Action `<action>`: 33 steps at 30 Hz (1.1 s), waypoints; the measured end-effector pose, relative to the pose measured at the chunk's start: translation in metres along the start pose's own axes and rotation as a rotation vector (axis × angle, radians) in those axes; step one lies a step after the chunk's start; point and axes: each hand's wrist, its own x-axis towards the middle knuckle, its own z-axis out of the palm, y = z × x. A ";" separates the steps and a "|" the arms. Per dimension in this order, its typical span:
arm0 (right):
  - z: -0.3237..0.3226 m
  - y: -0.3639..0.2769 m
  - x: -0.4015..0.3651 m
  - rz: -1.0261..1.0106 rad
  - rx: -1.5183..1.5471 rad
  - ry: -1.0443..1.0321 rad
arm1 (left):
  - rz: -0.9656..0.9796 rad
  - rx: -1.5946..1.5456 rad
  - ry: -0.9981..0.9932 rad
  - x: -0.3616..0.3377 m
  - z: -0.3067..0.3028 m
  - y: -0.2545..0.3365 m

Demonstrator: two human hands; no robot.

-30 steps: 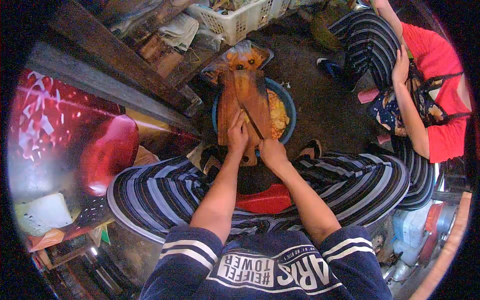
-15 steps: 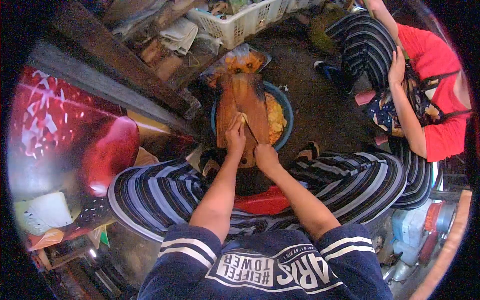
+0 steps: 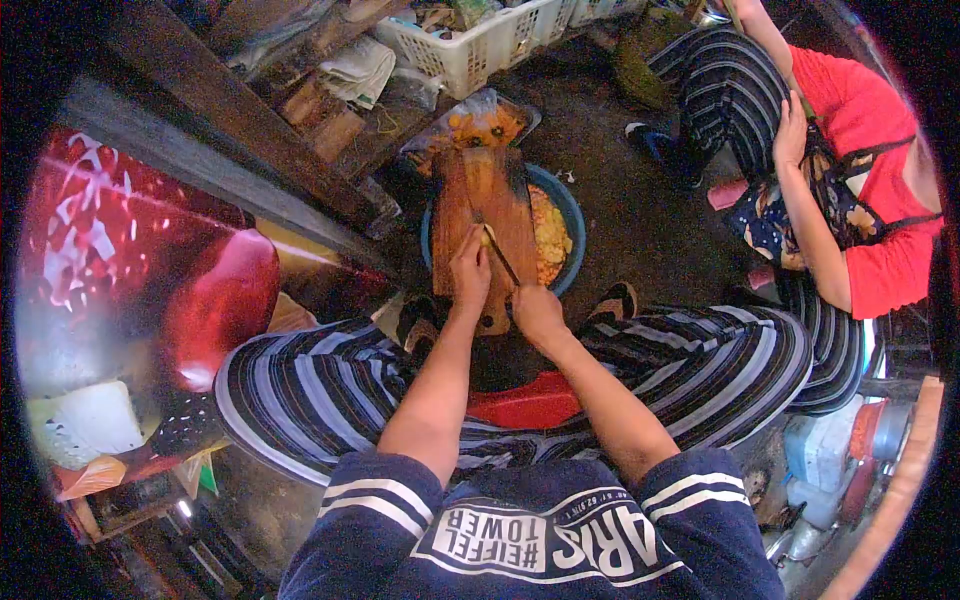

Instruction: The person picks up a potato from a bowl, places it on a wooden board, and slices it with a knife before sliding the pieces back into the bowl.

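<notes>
My right hand (image 3: 537, 312) is closed round the handle of a knife (image 3: 504, 262), its blade slanting up and left over a wooden cutting board (image 3: 508, 205). My left hand (image 3: 470, 272) has its fingers closed on a small pale yellow piece of food (image 3: 486, 237) against the board, right beside the blade. What kind of food it is, I cannot make out. Under the board stands a blue basin (image 3: 577, 222) with orange and yellow chopped pieces (image 3: 550, 245) in it. The board hides the basin's middle.
Beyond the board lies a clear plastic bag (image 3: 485, 118) with orange contents. A white crate (image 3: 470, 62) stands at the back. On the right sits a person in a red top (image 3: 860, 110). Wooden beams (image 3: 230, 140) and a shiny red surface (image 3: 150, 260) are on the left.
The knife and my right hand have shifted slightly, and the blade shows a little more. My left hand stays in almost the same place on the board.
</notes>
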 end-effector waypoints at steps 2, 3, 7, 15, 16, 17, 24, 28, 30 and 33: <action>-0.002 -0.001 -0.002 -0.026 -0.017 0.003 | 0.041 0.019 0.004 0.004 -0.001 0.002; -0.002 -0.001 -0.002 -0.052 -0.035 0.005 | 0.020 0.041 -0.055 0.007 -0.004 0.008; 0.002 -0.002 0.000 0.020 -0.033 -0.024 | 0.037 0.175 -0.216 0.021 -0.013 0.021; -0.010 -0.007 -0.003 0.044 -0.037 -0.024 | 0.016 0.185 -0.303 0.032 -0.005 0.009; -0.013 -0.009 -0.004 0.045 -0.037 -0.024 | -0.092 0.132 -0.359 0.032 -0.008 0.013; -0.016 -0.009 -0.006 0.035 -0.037 -0.013 | -0.091 0.132 -0.360 0.029 -0.008 0.013; -0.031 -0.011 -0.004 -0.025 -0.062 -0.026 | 0.017 0.001 -0.031 0.008 -0.011 0.006; -0.014 -0.004 0.000 -0.037 -0.043 -0.064 | 0.075 -0.001 0.027 0.002 -0.008 -0.001; -0.011 -0.005 0.000 -0.045 -0.018 -0.060 | 0.054 0.015 0.046 -0.002 -0.005 -0.004; -0.015 -0.010 0.000 0.008 0.023 -0.057 | 0.041 0.029 0.057 -0.003 -0.004 -0.008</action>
